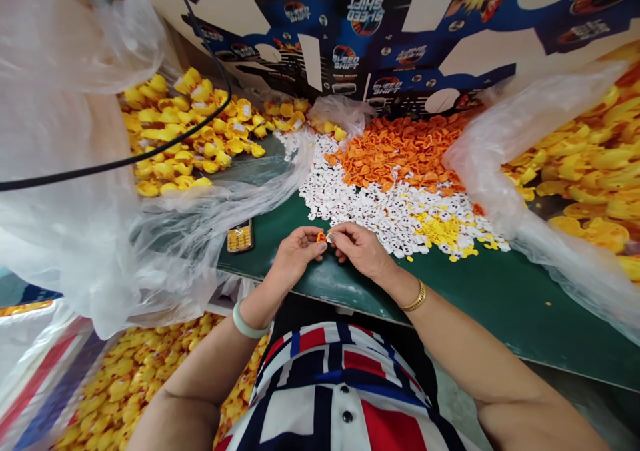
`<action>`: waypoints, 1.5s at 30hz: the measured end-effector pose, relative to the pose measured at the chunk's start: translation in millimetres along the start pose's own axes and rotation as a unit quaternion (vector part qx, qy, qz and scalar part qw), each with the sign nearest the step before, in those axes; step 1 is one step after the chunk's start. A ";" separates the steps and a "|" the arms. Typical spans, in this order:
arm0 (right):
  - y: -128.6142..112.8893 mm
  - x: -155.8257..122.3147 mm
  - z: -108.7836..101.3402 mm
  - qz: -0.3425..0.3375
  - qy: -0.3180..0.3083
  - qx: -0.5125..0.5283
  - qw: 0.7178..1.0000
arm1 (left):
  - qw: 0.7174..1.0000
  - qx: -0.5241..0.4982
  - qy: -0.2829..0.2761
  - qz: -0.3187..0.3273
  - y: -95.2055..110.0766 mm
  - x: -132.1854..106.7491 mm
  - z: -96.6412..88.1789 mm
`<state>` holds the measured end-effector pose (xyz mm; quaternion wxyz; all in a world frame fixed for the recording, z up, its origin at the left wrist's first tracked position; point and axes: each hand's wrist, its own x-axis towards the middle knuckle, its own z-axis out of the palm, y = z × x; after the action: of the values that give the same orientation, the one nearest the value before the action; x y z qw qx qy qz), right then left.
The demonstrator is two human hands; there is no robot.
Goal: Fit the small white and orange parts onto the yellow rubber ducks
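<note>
My left hand [296,254] and my right hand [361,250] meet over the near edge of the green table [480,298]. Both are pinched together on a small orange plastic piece [321,237], with a tiny white piece at my right fingertips. Just beyond my hands lies a heap of small white round pieces [370,208], a heap of orange beak-shaped pieces [400,151] and a patch of small yellow pieces [445,228]. A pale bangle is on my left wrist, a gold bracelet on my right.
Yellow duck bodies [185,131] fill clear plastic bags at the left; more yellow ducks [595,164] lie at the right and in a bag by my left knee [125,378]. A small phone [241,236] lies on the table. Blue printed cartons [370,31] stand behind. A black cable [150,154] crosses the left.
</note>
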<state>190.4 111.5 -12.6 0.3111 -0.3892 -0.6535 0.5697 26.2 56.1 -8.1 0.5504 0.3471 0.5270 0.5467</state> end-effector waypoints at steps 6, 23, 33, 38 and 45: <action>-0.5 -0.4 2.9 0.009 -0.002 -0.007 1.000 | 1.000 -0.027 0.006 -0.005 -2.6 -0.8 1.8; 4.2 -2.2 2.7 -0.176 0.043 -0.154 0.971 | 0.987 -0.153 0.035 -0.028 -2.7 -1.4 10.9; 4.1 -2.8 -6.9 -0.268 0.062 -0.341 0.899 | 0.994 -0.002 -0.075 -0.075 25.0 8.9 0.5; 15.0 9.6 -3.6 -0.225 0.040 -0.304 0.925 | 0.872 0.435 0.096 0.206 98.2 95.8 -50.0; 20.8 17.8 0.3 -0.186 -0.018 -0.347 0.919 | 0.672 0.712 0.122 0.161 115.3 217.3 -120.9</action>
<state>184.5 127.7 -33.8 0.2456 -0.3337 -0.8763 0.2460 -150.4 261.4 34.2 -0.0299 0.6432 0.7552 0.1231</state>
